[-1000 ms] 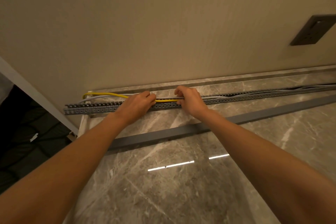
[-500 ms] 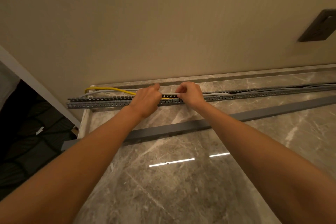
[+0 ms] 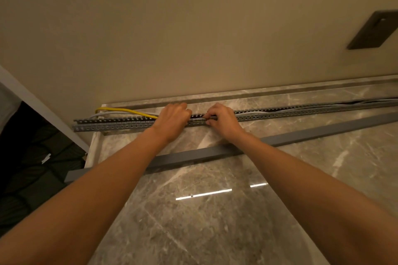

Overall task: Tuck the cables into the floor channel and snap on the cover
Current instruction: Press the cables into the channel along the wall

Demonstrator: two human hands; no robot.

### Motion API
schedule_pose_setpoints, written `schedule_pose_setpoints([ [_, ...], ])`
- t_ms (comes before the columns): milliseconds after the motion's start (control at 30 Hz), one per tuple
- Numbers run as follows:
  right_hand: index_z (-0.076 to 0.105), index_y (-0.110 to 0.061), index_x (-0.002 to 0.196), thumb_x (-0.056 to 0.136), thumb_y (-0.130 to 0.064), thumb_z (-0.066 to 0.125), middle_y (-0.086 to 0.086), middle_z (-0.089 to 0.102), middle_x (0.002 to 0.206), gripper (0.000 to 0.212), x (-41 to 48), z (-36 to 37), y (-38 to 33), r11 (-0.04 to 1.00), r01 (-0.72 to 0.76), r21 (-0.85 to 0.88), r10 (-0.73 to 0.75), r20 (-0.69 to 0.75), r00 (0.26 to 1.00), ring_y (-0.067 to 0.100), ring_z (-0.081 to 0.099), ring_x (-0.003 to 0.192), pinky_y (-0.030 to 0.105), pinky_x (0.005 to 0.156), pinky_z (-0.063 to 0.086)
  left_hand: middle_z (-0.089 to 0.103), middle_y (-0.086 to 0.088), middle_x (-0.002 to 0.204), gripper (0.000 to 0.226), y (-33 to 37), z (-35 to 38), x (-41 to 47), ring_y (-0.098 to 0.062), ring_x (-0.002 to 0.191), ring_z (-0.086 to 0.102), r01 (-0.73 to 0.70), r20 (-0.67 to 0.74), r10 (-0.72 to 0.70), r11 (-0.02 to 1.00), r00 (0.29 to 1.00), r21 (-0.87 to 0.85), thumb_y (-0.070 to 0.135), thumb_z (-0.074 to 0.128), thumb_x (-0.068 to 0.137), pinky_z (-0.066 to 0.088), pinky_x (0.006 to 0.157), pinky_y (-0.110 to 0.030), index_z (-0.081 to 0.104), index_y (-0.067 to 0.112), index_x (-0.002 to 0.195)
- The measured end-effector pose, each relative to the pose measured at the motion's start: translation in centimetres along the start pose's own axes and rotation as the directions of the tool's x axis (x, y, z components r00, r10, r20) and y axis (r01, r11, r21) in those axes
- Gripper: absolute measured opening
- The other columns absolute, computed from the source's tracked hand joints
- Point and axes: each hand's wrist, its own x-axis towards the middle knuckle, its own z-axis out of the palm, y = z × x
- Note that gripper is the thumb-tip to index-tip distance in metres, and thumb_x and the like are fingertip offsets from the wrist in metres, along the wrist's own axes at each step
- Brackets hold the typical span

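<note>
- The slotted floor channel (image 3: 120, 123) is being pressed by curled fingers of the left hand (image 3: 172, 119) and right hand (image 3: 221, 119).
- A yellow cable (image 3: 127, 111) is being left looping out just left of the left fingers.
- The grey cover (image 3: 323, 130) is lying loose on the marble floor (image 3: 215, 221), nearer than both hands.

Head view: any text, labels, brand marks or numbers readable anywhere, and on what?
None readable.
Grey slotted plastic floor channel: no print visible.
Long flat grey cover strip: no print visible.
Dark rectangular wall plate: too blurred to tell.
</note>
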Motion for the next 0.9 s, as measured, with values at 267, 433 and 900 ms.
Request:
schedule_pose_setpoints([
  [267, 0.059, -0.008, 0.124, 0.091, -0.015, 0.052, 0.014, 0.051, 0.125, 0.034, -1.6, -1.4, 1.3, 0.935, 0.134, -0.328, -0.137, 0.013, 0.990, 0.030, 0.045, 0.117, 0.038, 0.103, 0.036, 0.062, -0.014, 0.113, 0.023, 0.4, -0.1, 0.4, -0.031, 0.099, 0.060, 0.047, 0.107, -0.049, 0.999, 0.993, 0.021, 0.009, 0.045, 0.094, 0.047, 0.079, -0.038, 0.056, 0.006, 0.114],
  [433, 0.059, -0.002, 0.117, 0.091, -0.012, 0.047, 0.014, 0.058, 0.119, 0.030, -2.7, -2.6, 3.2, 0.926, -0.022, -0.376, -0.016, -0.099, 0.995, 0.030, 0.054, 0.108, 0.037, 0.094, 0.041, 0.060, -0.014, 0.118, 0.025, 2.4, -1.4, 1.7, -0.030, 0.105, 0.059, 0.032, 0.164, -0.045, 0.996, 0.986, 0.079, 0.010, 0.045, 0.093, 0.048, 0.084, -0.038, 0.057, 0.007, 0.116],
  [900, 0.055, 0.000, 0.117, 0.084, 0.004, 0.049, 0.013, 0.050, 0.126, 0.034, -3.6, -5.2, 5.7, 0.923, -0.197, -0.330, 0.146, -0.174, 0.974, 0.032, 0.055, 0.107, 0.037, 0.098, 0.040, 0.058, -0.018, 0.121, 0.025, 7.7, -1.5, 4.6, -0.034, 0.110, 0.057, 0.064, 0.174, -0.059, 0.998, 0.983, -0.022, 0.003, 0.041, 0.095, 0.047, 0.088, -0.039, 0.056, 0.000, 0.115],
])
